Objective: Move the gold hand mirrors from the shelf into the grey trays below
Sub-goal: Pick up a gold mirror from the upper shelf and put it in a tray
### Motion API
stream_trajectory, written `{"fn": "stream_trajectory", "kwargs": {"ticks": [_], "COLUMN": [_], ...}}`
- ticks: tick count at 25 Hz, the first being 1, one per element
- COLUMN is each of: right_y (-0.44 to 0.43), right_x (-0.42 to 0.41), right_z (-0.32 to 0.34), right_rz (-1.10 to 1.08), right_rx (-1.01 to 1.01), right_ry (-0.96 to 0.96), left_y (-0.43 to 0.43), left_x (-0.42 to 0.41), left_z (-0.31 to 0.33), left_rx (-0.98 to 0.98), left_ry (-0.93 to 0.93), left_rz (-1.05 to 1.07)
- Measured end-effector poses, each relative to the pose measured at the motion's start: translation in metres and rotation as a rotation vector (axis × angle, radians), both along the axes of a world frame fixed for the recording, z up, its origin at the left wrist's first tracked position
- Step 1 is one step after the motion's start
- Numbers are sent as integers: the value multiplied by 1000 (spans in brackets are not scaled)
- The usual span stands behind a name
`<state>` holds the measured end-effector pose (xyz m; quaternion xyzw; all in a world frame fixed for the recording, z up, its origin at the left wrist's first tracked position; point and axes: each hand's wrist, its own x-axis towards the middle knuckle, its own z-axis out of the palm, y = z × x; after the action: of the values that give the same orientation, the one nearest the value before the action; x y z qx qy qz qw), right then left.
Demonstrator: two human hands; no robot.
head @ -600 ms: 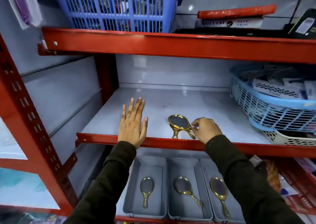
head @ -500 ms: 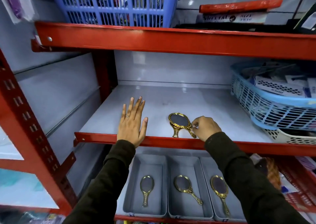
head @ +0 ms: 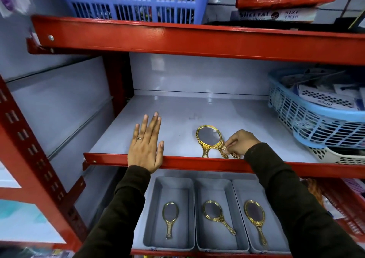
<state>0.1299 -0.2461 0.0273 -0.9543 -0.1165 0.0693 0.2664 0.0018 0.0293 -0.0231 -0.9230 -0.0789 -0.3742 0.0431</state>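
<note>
Right hand [head: 240,142] pinches a mirror [head: 209,138] handle at the shelf [head: 177,160] lip, left hand [head: 146,147] flat, fingers spread — stacked mirrors may slide off.

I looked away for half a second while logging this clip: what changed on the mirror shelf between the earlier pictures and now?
The right hand closed in on the stacked gold oval hand mirrors on the grey shelf; its fingertips now pinch a handle at the front edge. Nothing is lifted yet. The left hand stayed flat on the red shelf lip, and the three grey trays below hold one mirror each, as before.
</note>
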Motion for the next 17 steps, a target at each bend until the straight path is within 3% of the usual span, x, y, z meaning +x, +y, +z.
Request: {"fn": "stream_trajectory", "kwargs": {"ticks": [4, 8, 12, 17], "right_y": [-16, -36, -58, -85], "right_x": [-2, -21, -60, -103], "right_z": [15, 24, 20, -7], "right_rz": [-25, -55, -2, 43], "right_rx": [417, 736, 837, 797], "right_ry": [282, 418, 519, 610], "left_y": [0, -2, -3, -5], "left_x": [-2, -3, -5, -7], "left_z": [1, 3, 2, 4], "left_rx": [-14, -25, -15, -24], "left_ry": [25, 36, 46, 41], "left_rz": [1, -7, 7, 8]}}
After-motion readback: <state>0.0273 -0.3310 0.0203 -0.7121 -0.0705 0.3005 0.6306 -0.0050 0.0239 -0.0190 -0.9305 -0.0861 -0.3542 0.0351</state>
